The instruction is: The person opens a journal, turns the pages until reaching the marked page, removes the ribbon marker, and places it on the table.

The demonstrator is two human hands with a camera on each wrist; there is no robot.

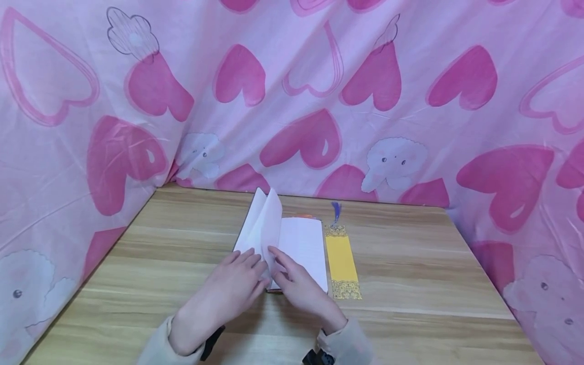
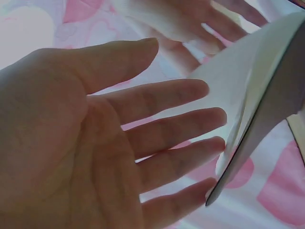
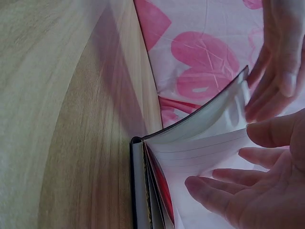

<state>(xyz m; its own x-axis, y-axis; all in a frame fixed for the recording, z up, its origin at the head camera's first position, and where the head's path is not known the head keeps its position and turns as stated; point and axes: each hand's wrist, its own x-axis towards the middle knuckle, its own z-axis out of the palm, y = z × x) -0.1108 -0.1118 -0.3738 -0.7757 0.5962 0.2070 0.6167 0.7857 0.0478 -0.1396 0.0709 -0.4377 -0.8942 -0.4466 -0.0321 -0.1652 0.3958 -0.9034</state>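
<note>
A small notebook with a dark thin cover and white lined paper pages (image 1: 303, 243) lies open on a brown wooden table with pale stripes (image 1: 433, 284). Its right side is flat. Its left side is tipped up, and a few white pages stand up near the middle. The person's left hand (image 1: 228, 286) is at the left side of the notebook. Its fingers are straight and spread, with the thumb well away from them, and the tip of the little finger is at the edge of the dark cover (image 2: 271, 114). The person's right hand (image 1: 301, 286) is at the standing pages. Its fingers are nearly straight with gaps between them, the thumb tip is at the edge of a lined page, and the other fingers lie along the white paper. Something orange and red (image 1: 303, 216) peeks out past the far edge of the flat side. Just to the right of the notebook, not touching it, lies a long yellow bookmark with dark lacy patterns at both ends (image 1: 342, 258). A blue tassel (image 1: 336, 209) points away from the person at its far end. Both arms have light beige sleeves (image 1: 349, 342), with black things at the wrists (image 1: 318, 357). Around the table hangs pink cloth with big hearts and pale fluffy animals (image 1: 301, 66).
</note>
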